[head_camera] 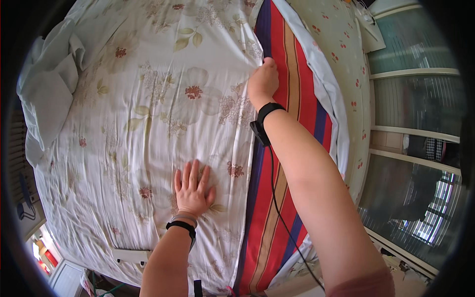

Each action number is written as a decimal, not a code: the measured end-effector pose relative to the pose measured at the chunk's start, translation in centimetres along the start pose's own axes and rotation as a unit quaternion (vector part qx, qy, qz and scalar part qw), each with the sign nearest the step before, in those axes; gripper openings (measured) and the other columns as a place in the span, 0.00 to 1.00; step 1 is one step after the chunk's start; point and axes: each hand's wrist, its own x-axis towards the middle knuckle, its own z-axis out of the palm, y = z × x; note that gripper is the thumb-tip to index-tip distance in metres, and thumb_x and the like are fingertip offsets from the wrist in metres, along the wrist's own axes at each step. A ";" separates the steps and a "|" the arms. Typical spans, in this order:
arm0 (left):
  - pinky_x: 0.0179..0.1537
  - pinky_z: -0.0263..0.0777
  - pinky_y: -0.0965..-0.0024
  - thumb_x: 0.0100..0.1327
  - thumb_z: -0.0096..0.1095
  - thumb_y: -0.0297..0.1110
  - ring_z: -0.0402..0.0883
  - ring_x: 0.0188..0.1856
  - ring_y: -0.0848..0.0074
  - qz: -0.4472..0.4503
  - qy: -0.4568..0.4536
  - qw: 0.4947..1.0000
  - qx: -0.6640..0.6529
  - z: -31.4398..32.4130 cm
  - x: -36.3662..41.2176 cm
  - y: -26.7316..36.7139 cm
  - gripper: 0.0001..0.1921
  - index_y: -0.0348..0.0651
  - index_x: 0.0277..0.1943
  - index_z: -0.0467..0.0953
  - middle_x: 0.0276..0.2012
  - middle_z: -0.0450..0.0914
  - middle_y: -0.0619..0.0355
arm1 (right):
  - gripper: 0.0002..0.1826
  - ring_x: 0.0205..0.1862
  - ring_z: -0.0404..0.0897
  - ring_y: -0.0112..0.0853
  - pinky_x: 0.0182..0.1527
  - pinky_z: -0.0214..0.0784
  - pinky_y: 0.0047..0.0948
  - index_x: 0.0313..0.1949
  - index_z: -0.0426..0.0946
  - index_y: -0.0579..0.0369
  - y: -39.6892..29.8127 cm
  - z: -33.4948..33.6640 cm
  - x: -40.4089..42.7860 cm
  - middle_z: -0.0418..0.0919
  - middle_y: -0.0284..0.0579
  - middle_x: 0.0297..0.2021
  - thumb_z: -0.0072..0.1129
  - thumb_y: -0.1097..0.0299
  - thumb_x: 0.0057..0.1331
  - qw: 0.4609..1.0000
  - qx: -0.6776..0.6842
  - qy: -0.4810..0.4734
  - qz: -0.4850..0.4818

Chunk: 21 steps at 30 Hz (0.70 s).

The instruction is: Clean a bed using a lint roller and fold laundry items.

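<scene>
A white bed sheet (159, 111) with a print of pale flowers and leaves covers most of the bed. On it my left hand (193, 189) lies flat, palm down, with its fingers a little apart. My right hand (264, 80) pinches the sheet's right edge, and creases run out from that grip. Under this edge a striped cloth (274, 178) in red, purple and tan shows along the right side. My fingertips at the pinch are partly hidden. Each wrist wears a black band, and a cable hangs from the right one.
White bedding (52, 92) is bunched at the far left. A folded white cloth edge (326, 85) runs along the striped cloth. Beyond it lies a pale cherry-print surface (352, 107). A cabinet with glass sliding doors (412, 100) stands at the right. A white box-like object (130, 255) rests near the lower left.
</scene>
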 end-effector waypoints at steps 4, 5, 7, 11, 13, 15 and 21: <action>0.69 0.43 0.44 0.56 0.57 0.46 0.56 0.71 0.56 0.004 0.000 1.000 -0.001 0.0 0.4 0.2 0.32 0.53 0.65 0.67 0.69 0.60 0.50 | 0.18 0.60 0.69 0.41 0.58 0.64 0.43 0.52 0.70 0.54 0.2 0.8 3.4 0.71 0.54 0.54 0.50 0.72 0.61 0.862 -0.133 0.119 -0.475; 0.69 0.44 0.43 0.56 0.57 0.46 0.56 0.70 0.56 0.005 0.004 1.000 -0.002 0.2 0.4 0.3 0.32 0.53 0.65 0.67 0.69 0.60 0.50 | 0.20 0.64 0.65 0.39 0.62 0.60 0.42 0.54 0.69 0.53 0.5 0.9 4.5 0.68 0.53 0.57 0.50 0.72 0.60 0.790 -0.131 0.037 -0.597; 0.68 0.45 0.43 0.55 0.57 0.46 0.57 0.70 0.56 0.003 0.007 1.000 0.003 0.2 0.3 0.1 0.32 0.53 0.65 0.68 0.69 0.60 0.50 | 0.23 0.62 0.67 0.43 0.61 0.60 0.42 0.58 0.66 0.58 1.8 1.1 6.2 0.70 0.53 0.56 0.45 0.75 0.62 0.895 -0.107 0.006 -0.432; 0.69 0.43 0.43 0.55 0.56 0.43 0.56 0.70 0.52 0.018 0.013 1.000 -0.001 0.1 0.5 0.1 0.32 0.47 0.64 0.67 0.67 0.61 0.46 | 0.26 0.58 0.70 0.48 0.57 0.64 0.44 0.60 0.63 0.61 4.1 1.6 8.5 0.71 0.56 0.54 0.50 0.74 0.61 0.948 -0.128 0.072 -0.282; 0.69 0.43 0.43 0.54 0.56 0.44 0.56 0.70 0.52 0.016 0.012 1.000 0.006 -0.1 0.3 -0.3 0.32 0.47 0.64 0.67 0.67 0.61 0.46 | 0.27 0.57 0.70 0.49 0.56 0.64 0.44 0.60 0.63 0.61 2.4 1.3 9.3 0.71 0.57 0.53 0.52 0.73 0.61 0.965 -0.092 0.027 -0.243; 0.69 0.44 0.43 0.54 0.56 0.43 0.57 0.70 0.52 0.013 0.002 1.000 0.002 -0.2 0.2 -0.2 0.32 0.47 0.64 0.67 0.67 0.61 0.46 | 0.29 0.55 0.71 0.52 0.56 0.65 0.45 0.60 0.62 0.62 0.9 1.5 10.5 0.72 0.57 0.52 0.55 0.69 0.59 0.982 0.025 0.001 -0.186; 0.68 0.45 0.43 0.54 0.56 0.44 0.58 0.69 0.52 0.018 0.014 1.000 -0.002 0.3 0.0 -0.1 0.31 0.47 0.63 0.69 0.67 0.62 0.46 | 0.21 0.50 0.74 0.52 0.54 0.66 0.41 0.51 0.68 0.63 -0.5 2.3 16.0 0.74 0.60 0.47 0.53 0.73 0.56 0.966 0.230 -0.032 -0.116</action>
